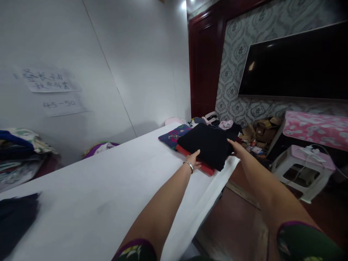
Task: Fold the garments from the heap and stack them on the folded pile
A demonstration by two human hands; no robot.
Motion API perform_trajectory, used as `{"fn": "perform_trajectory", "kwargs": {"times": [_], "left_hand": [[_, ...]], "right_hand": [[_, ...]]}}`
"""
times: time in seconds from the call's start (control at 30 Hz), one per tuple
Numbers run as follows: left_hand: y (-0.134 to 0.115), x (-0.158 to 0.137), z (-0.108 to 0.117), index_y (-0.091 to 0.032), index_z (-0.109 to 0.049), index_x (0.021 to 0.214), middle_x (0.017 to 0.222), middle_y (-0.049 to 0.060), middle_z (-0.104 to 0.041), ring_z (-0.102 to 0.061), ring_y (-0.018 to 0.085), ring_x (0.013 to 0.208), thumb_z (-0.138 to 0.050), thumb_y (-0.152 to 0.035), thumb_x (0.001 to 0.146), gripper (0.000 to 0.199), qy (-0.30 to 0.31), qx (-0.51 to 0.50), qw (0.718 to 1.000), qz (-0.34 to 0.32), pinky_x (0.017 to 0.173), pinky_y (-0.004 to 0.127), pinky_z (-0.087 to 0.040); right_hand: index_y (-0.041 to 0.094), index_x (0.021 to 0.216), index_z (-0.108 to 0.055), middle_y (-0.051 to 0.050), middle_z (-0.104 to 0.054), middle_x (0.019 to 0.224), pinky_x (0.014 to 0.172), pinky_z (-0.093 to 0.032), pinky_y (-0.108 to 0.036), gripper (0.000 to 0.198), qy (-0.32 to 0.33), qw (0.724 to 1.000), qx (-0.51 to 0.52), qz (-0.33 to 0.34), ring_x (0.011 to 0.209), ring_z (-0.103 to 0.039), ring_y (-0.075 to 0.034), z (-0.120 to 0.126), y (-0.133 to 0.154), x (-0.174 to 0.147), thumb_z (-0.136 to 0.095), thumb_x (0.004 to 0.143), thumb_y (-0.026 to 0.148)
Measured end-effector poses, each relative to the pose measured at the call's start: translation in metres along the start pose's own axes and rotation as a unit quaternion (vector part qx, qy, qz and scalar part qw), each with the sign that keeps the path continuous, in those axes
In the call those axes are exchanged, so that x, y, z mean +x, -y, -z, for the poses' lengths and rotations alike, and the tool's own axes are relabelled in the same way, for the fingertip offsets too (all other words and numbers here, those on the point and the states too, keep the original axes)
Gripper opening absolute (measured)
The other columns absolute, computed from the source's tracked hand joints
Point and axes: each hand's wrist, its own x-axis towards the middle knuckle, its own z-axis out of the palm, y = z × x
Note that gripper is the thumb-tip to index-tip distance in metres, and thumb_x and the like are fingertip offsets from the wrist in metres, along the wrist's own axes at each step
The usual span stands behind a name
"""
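A folded black garment (208, 143) lies on top of a folded red garment (208, 169) at the far end of the white table (108, 195). My left hand (193, 161) grips the near left edge of the black garment, its fingers partly hidden by the cloth and touching the red one. At the right edge, my right hand (234, 148) holds the same black garment, with some fingers out of sight beneath it. Behind and to the left is a folded blue patterned garment (173, 136), partly covered by the black one.
Dark cloth (17, 219) lies at the table's near left. Piled clothes (212, 117) sit beyond the far end, and more clothes (16, 152) are heaped at left. A plastic stool (306, 166) with cables and several cardboard boxes (263, 130) stand at right.
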Motion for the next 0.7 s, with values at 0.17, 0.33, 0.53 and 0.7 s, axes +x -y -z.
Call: {"fn": "perform_trajectory", "kwargs": {"times": [0.17,0.33,0.53,0.7], "left_hand": [[-0.014,0.017,0.007,-0.019,-0.060,0.111,0.115,0.015,-0.064,-0.065,0.030,0.094,-0.070,-0.061,0.068,0.060,0.000,-0.002,1.000,-0.003,0.070,0.039,-0.057],[-0.023,0.033,0.003,-0.018,-0.053,0.120,0.114,0.014,-0.064,-0.067,0.024,0.089,-0.078,-0.043,0.068,0.063,-0.069,-0.024,0.995,-0.065,0.067,0.034,-0.057],[-0.014,0.044,0.013,-0.012,-0.050,0.124,0.112,0.019,-0.064,-0.068,0.026,0.081,-0.077,-0.038,0.070,0.065,-0.080,-0.023,0.995,-0.047,0.063,0.039,-0.059],[-0.008,0.049,0.018,-0.014,-0.055,0.119,0.106,0.017,-0.067,-0.069,0.027,0.082,-0.082,-0.046,0.062,0.071,-0.077,-0.022,0.996,-0.048,0.065,0.040,-0.059]], "right_hand": [[0.027,0.106,-0.056,-0.007,-0.066,0.107,0.074,-0.054,-0.043,0.037,-0.040,0.999,-0.024,0.000,0.090,-0.063,-0.024,-0.006,-0.015,0.016,-0.067,0.071,0.037],[0.030,0.121,-0.050,-0.004,-0.063,0.119,0.076,-0.054,-0.030,0.048,-0.052,0.994,-0.032,0.088,0.097,-0.063,-0.020,-0.016,-0.014,0.021,-0.061,0.075,0.035],[0.025,0.123,-0.051,-0.008,-0.064,0.116,0.081,-0.053,-0.036,0.056,-0.067,0.984,-0.121,0.109,0.102,-0.061,-0.026,-0.013,-0.026,0.016,-0.065,0.071,0.042],[0.015,0.137,-0.039,-0.018,-0.048,0.136,0.102,-0.038,-0.046,0.072,-0.098,0.940,-0.262,0.195,0.125,-0.045,-0.033,-0.020,-0.001,0.010,-0.061,0.075,0.046]]}}
